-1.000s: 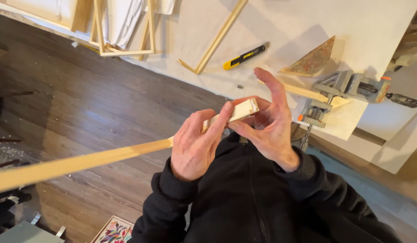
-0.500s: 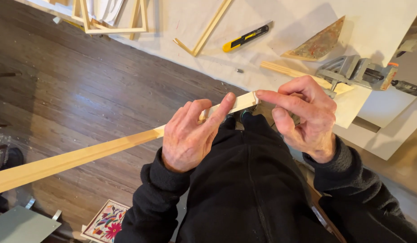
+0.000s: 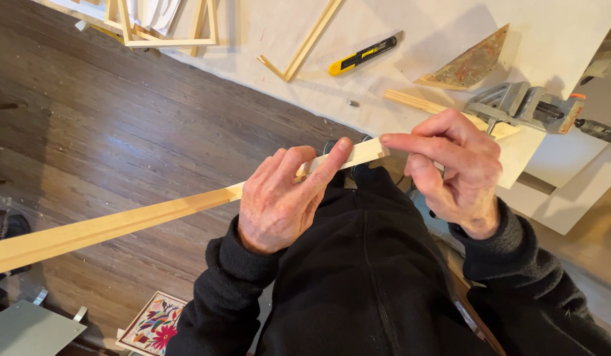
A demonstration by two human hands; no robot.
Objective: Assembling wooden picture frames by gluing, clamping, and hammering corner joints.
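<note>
While both hands grip a wood strip, dark floorboards meet a white-covered table.

A white-covered worktable fills the top of the view from about eleven o'clock round to three o'clock. On it lie a yellow-and-black utility knife near twelve o'clock, a thin L-shaped wood strip just to its left, a light wooden frame at eleven o'clock, a stained triangular board at one o'clock and a metal corner clamp at two o'clock. A dark plank floor spreads from nine to seven o'clock, with an embroidered floral piece lying at six o'clock.
</note>
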